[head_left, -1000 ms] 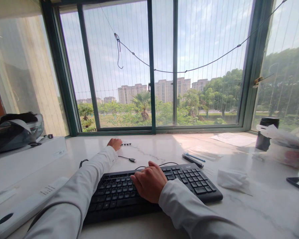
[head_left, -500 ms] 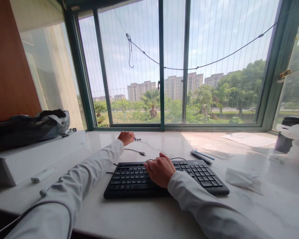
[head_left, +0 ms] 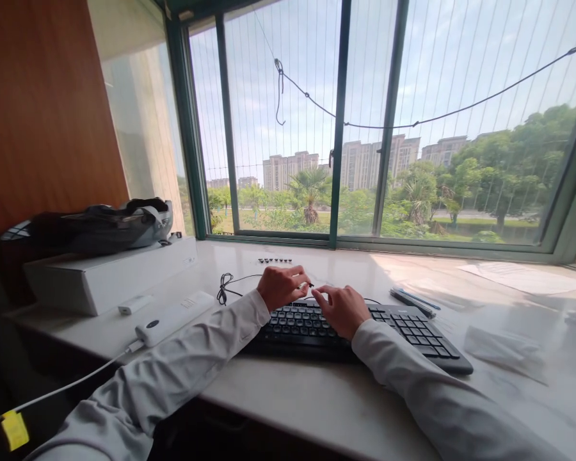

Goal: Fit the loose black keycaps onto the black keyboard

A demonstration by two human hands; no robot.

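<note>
My left hand (head_left: 284, 283) is closed in a pinch over the back edge of the black keyboard (head_left: 427, 340). At its fingertips is a small black keycap (head_left: 311, 285). Just to the right of the keycap, the fingertips of my right hand (head_left: 344, 310) come close, bent slightly and apart; whether they touch it I cannot tell. Beneath both hands, part of the key area is hidden. Several key positions at the left of the keyboard look bare of caps. Behind my left hand, a row of loose keycaps (head_left: 274, 260) lies on the marble top.
A white power strip (head_left: 173, 320) with a plugged cable lies left, beside a white box (head_left: 110, 275) bearing a dark bag (head_left: 110, 225). Thin tools (head_left: 413, 302) and a clear plastic bag (head_left: 504, 349) lie right. A coiled cable (head_left: 224, 288) sits behind my left forearm.
My left hand has come from the row of keycaps back over the keyboard, with a keycap in its fingers. My right hand has lifted toward it. The view has swung left.
</note>
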